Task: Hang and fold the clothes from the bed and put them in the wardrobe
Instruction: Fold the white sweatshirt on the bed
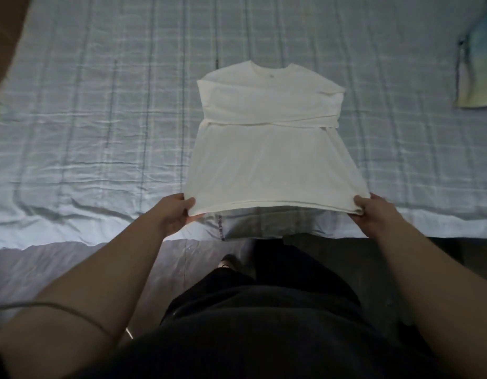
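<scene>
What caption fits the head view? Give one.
Both hands, left and right, lift the white shirt's hem off the bed.

My fingers are lying under the white shirt (272, 160) hem at both corners, so only thumbs are showing on left hand (174, 214) and right hand (373, 217). Shirt sleeves are folding across the chest, ends hiding beneath. Neck label is too small to read. Multicoloured cloth (476, 69) is getting cut by the right edge, kind unclear. Bed (86, 119) is running off top, left and right edges. Brown shape (4, 31) top left is blurring, can't tell what. Print on strip (220, 225) below hem unreadable.
</scene>
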